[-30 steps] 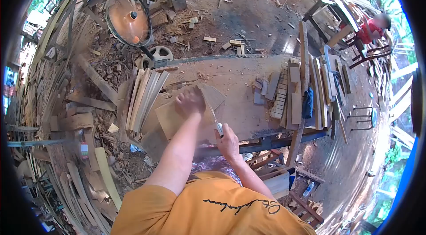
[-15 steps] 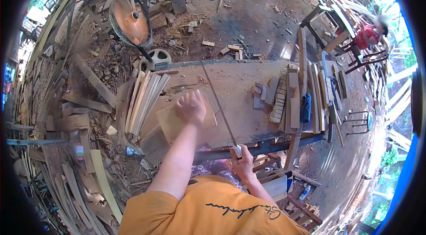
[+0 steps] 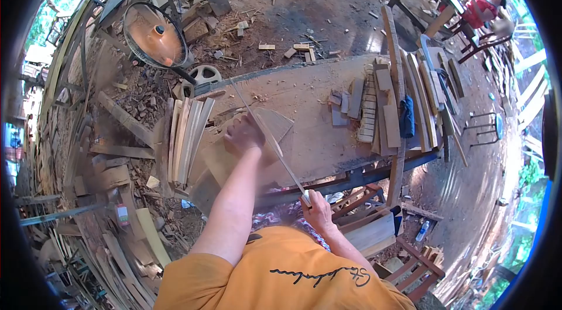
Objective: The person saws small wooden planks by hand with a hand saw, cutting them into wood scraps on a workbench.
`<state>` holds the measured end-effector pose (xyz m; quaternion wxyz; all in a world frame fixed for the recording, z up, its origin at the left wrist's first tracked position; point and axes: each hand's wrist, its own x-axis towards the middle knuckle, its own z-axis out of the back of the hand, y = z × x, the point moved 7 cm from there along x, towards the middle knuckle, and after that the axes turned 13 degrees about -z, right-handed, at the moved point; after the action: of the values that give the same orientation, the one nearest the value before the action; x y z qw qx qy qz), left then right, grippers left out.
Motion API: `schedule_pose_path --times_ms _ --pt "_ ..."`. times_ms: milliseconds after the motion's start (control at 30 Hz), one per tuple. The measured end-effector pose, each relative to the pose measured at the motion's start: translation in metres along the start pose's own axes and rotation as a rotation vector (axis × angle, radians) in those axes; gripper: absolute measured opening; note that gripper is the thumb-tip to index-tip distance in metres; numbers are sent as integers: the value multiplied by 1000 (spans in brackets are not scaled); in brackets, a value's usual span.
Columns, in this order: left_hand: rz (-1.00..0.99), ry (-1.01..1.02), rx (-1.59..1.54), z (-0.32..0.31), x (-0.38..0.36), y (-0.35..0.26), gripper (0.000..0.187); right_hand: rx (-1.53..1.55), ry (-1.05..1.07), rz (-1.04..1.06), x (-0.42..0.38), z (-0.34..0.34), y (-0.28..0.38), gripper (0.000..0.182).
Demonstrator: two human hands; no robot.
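Observation:
My right hand point(image 3: 318, 212) is closed around the pale handle of a handsaw point(image 3: 287, 168), near the front edge of the workbench. Its long thin blade, seen almost edge-on, runs up and left past my left hand, overlapping a flat wooden board point(image 3: 274, 121). Knuckles up and slightly blurred, my left hand point(image 3: 243, 134) presses and holds this board on the bench, its fingers curled and partly hidden. Light wood strips point(image 3: 190, 134) stand bundled to the left of the board.
Wood pieces point(image 3: 383, 111) and a long upright plank point(image 3: 396, 88) crowd the right of the workbench point(image 3: 328, 152). A fan point(image 3: 157, 38) stands beyond its left end. Scraps litter the floor. A person in red point(image 3: 477, 11) sits at the far right, near a stool point(image 3: 497, 127).
The saw blade has shifted left and now lies closer to my left hand, over the board. The board appears turned. My whole view has shifted slightly.

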<state>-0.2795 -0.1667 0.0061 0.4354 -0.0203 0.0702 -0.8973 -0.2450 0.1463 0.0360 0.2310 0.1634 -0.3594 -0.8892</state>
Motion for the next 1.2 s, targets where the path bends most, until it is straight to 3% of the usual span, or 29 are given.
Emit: schedule_pose_path --times_ms 67,300,367,700,767,867,1067,1200 --pt "-20 -242 65 -8 1 5 25 -12 5 -7 -4 0 -7 31" --pt "-20 -202 56 -8 1 5 24 -39 39 -23 -1 -14 -16 40" --pt "5 -149 1 7 0 -2 49 -32 47 -9 5 -16 -12 41" --pt "-3 -191 83 -6 0 3 48 -28 47 -38 -7 5 -10 31" --pt "25 -124 131 -3 2 1 33 -30 57 -40 -1 2 -12 32" --pt "-21 -244 99 -20 3 13 45 -34 46 -44 2 4 -9 31" --pt "-8 -136 66 -5 2 3 45 -11 77 -81 2 5 -8 28" --pt "-30 -208 65 -5 1 3 44 33 83 -84 25 6 9 27"
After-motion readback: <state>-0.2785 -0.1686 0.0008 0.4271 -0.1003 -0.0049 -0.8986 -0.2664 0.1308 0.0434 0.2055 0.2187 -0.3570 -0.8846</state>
